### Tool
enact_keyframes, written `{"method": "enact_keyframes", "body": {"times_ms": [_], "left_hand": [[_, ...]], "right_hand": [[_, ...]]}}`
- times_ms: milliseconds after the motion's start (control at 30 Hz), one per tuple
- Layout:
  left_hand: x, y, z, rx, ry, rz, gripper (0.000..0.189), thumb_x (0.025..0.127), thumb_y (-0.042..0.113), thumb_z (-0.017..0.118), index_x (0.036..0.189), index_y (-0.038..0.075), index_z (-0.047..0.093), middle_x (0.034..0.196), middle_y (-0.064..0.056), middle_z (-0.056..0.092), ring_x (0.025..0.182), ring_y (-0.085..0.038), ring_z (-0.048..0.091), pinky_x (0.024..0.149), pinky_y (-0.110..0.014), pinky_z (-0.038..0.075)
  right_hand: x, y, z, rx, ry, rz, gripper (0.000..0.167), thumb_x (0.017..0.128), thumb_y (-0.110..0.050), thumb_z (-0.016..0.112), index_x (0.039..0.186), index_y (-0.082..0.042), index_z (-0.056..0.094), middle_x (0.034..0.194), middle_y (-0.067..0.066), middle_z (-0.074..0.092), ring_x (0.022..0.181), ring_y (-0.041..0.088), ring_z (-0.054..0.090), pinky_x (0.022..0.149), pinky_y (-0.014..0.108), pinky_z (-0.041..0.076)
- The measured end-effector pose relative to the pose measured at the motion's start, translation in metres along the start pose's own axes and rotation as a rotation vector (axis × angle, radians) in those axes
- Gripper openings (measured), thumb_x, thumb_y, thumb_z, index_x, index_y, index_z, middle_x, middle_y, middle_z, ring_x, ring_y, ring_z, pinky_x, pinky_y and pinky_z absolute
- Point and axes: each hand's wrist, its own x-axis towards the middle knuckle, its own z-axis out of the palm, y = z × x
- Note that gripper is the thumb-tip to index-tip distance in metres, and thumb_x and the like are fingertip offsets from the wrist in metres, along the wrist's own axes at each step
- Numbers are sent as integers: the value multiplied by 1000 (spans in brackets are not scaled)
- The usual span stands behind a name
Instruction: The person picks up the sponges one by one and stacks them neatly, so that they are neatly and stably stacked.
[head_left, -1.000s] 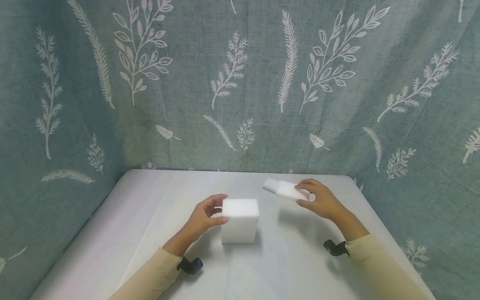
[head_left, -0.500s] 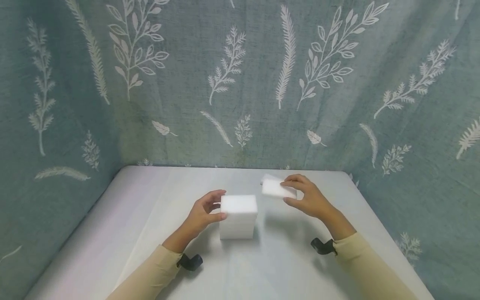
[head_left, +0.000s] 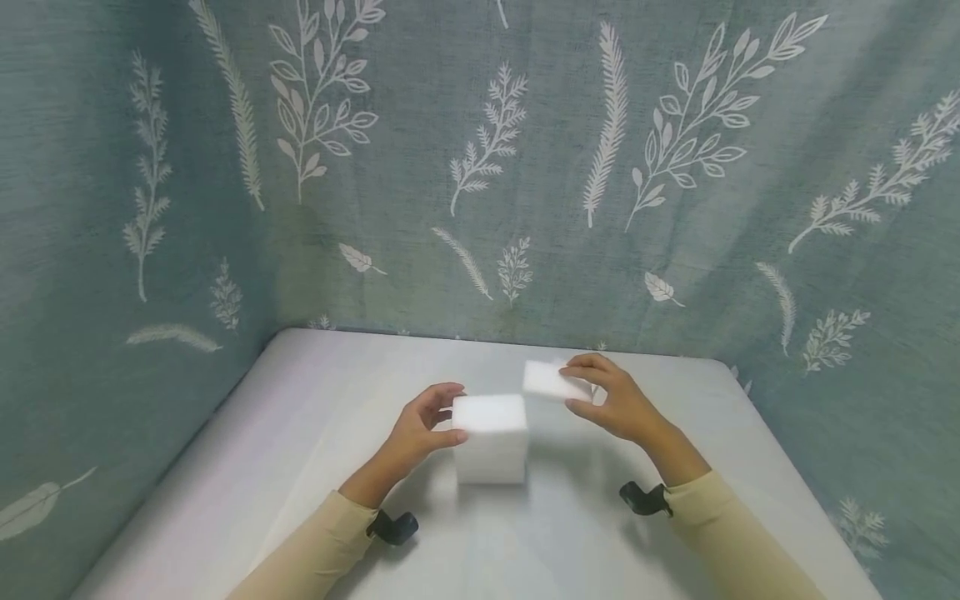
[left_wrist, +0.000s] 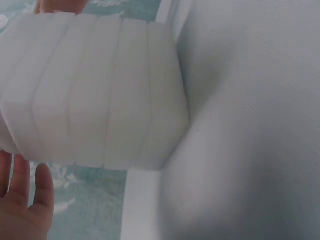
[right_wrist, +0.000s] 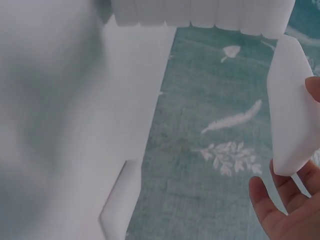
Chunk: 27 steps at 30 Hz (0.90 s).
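Note:
Several white sponges form an upright stack point(head_left: 491, 446) in the middle of the table, their layers plain in the left wrist view. My left hand point(head_left: 417, 423) holds the top of this stack from the left, thumb on the front and fingers behind. Right of the stack and raised off the table is a single white sponge point(head_left: 546, 381), pinched by its right end in my right hand point(head_left: 619, 403). The right wrist view shows this held sponge point(right_wrist: 290, 110) close to the upper layers. Another sponge point(right_wrist: 124, 200) lies flat on the table there; the head view hides it.
The white table point(head_left: 360, 367) ends at a blue-green leaf-patterned cloth point(head_left: 420, 275) hanging at the back and both sides. A dark camera mount sits on each wrist, the left one point(head_left: 393, 528) low over the table.
My right hand has carried its sponge leftward, nearer the stack, and it now covers the sponge lying behind. My left hand keeps its place at the stack. The head view has shifted slightly.

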Motion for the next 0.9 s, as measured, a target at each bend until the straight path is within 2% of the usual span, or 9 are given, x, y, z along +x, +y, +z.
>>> {"method": "enact_keyframes", "body": {"times_ms": [167,333,533,733,900], "left_hand": [[2,1,3,22,9,-52,63,76,11,83,132,5,54,127,-11,59,116,-33,54,101,-58,38],[1,2,5,13,-6,-74,61,76,10,83,131,8,56,126,-11,59,116,-34,54,101,-55,40],[4,3,6,48,-35,-89,60,77,14,83,131,9,57,126,-10,59,114,-32,56,95,-54,45],[6,3,6,74,-34,-85,64,77,18,84,134,11,56,127,-8,59,114,-30,56,94,-50,47],[9,2,8,45,-58,-41,71,76,14,84,139,12,51,128,-10,58,117,-29,55,100,-48,43]], "right_hand": [[2,-4,0,6,31,-21,42,84,-13,77,124,-9,66,130,4,54,121,26,50,92,47,48],[0,-5,-3,7,46,-20,42,82,-12,78,123,-9,66,128,6,55,119,28,51,87,48,50],[0,-2,-7,12,42,-39,43,83,-12,78,124,-8,66,128,7,55,124,30,48,96,52,45],[3,-2,-9,29,37,-58,43,83,-13,77,124,-9,66,128,7,55,124,30,48,96,53,44],[2,-4,-5,56,29,-46,42,85,-14,76,125,-10,65,130,4,54,122,25,49,93,49,47]]}}
